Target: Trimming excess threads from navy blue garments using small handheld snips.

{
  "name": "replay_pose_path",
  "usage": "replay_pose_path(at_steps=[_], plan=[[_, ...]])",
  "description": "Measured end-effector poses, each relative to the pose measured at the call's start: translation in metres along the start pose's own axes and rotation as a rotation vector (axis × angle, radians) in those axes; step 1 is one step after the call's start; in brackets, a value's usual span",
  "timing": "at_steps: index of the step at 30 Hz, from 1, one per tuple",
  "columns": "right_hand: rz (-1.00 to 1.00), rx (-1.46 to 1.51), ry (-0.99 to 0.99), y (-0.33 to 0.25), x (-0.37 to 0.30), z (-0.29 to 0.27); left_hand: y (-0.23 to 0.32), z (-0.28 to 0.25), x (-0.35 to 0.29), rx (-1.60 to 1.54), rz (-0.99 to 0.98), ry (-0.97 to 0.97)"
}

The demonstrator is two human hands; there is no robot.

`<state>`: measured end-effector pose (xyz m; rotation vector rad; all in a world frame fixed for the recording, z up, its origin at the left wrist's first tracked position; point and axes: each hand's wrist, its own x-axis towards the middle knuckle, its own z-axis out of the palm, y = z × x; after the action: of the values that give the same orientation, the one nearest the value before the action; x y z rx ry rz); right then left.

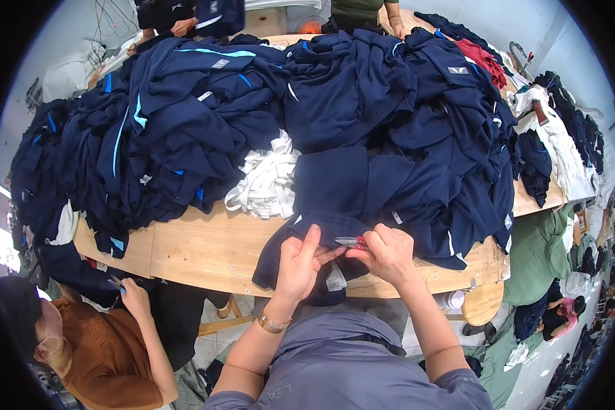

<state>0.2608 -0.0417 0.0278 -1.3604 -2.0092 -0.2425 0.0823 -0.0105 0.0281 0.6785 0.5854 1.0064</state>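
Note:
A navy garment [272, 258] lies at the table's near edge, part of it hanging over. My left hand [299, 265] grips it, thumb raised and fingers bent against the cloth. In my right hand [391, 254] is a small pair of thread snips [350, 242] with red handles. Their pointed metal blades lie over the cloth, directed toward my left fingers. Below the blades, a white label [335, 279] shows on the hanging part. Whether the blades touch any thread is too small to tell.
Large heaps of navy garments [184, 123] cover the wooden table [205, 239]. A bundle of white strips [265, 181] lies mid-table. At left, a co-worker in a brown top [109, 348] holds snips. Two people stand across the table. A wooden stool [483, 304] is under the right end.

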Motion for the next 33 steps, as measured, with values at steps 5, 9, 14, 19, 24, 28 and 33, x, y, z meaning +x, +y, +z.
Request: replay_pose_path(at_steps=[5, 9, 14, 19, 24, 28, 33], plan=[[-0.009, -0.021, -0.002, -0.001, 0.0, 0.0, 0.007, 0.015, -0.002, -0.029, -0.036, 0.101], [-0.028, -0.018, 0.013, -0.001, 0.003, 0.0, 0.003, 0.012, -0.002, -0.029, -0.017, 0.065], [-0.083, -0.087, 0.044, -0.002, 0.005, -0.001, 0.004, 0.011, -0.002, -0.027, -0.008, 0.044], [0.132, 0.174, 0.103, 0.0, -0.004, 0.006, 0.003, 0.01, 0.0, -0.109, -0.012, 0.042], [0.688, 0.907, 0.191, -0.012, -0.006, 0.007, 0.003, 0.008, 0.0, -0.128, -0.076, 0.041], [0.603, 0.609, 0.162, -0.034, 0.005, 0.016, -0.003, 0.016, -0.001, -0.114, -0.074, 0.103], [0.593, 0.549, 0.207, -0.043, 0.001, 0.027, -0.021, 0.007, -0.002, -0.094, 0.006, 0.11]])
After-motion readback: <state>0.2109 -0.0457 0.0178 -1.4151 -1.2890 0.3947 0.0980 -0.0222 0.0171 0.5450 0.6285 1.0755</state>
